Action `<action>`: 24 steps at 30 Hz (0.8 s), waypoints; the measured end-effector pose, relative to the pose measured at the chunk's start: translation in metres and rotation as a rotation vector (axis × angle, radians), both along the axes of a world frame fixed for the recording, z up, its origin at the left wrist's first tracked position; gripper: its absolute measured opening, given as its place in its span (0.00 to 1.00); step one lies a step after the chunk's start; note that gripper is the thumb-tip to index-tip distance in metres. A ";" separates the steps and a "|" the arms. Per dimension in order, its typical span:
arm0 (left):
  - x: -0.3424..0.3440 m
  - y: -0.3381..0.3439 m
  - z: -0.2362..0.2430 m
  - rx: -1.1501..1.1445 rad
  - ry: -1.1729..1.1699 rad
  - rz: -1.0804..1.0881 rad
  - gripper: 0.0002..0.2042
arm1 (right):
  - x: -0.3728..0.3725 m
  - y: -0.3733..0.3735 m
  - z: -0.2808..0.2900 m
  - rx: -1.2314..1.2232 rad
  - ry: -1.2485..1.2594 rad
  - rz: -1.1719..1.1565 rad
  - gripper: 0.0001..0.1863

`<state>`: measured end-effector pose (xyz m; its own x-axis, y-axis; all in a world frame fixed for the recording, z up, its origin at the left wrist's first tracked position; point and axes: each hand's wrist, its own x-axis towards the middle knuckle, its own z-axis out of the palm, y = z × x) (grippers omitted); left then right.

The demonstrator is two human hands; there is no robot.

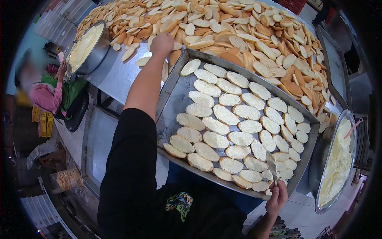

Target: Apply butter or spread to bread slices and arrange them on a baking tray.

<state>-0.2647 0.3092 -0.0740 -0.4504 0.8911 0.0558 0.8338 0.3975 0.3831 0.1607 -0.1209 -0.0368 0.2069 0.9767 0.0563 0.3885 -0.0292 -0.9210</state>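
Note:
My left hand reaches over the far left corner of the metal tray to the near edge of a large heap of sliced bread. Its fingers are hidden behind the back of the hand, so I cannot make out whether it holds a slice. In my right hand, at the tray's near right edge, is the handle of a spreading knife; the blade points away over the slices. Rows of oval bread slices coated with pale cream lie in the tray, some overlapping at the right.
A metal bowl of pale cream stands right of the tray, a pink-handled utensil in it. Another cream bowl sits at the left on the metal table. Beside that bowl is another person in pink.

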 end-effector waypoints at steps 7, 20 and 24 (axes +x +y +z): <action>-0.024 0.042 -0.024 -0.217 0.130 0.114 0.25 | 0.004 0.005 -0.004 -0.028 0.025 -0.021 0.11; -0.023 0.038 -0.007 0.301 -0.380 -0.284 0.19 | 0.006 0.014 -0.008 0.029 0.065 -0.016 0.11; 0.019 0.022 0.013 0.317 -0.188 -0.521 0.19 | 0.008 0.009 -0.010 0.051 0.050 0.020 0.11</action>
<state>-0.2458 0.3316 -0.0607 0.0099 0.9492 0.3146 0.7941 -0.1986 0.5744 0.1692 -0.1121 -0.0464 0.1913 0.9768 0.0967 0.3424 0.0259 -0.9392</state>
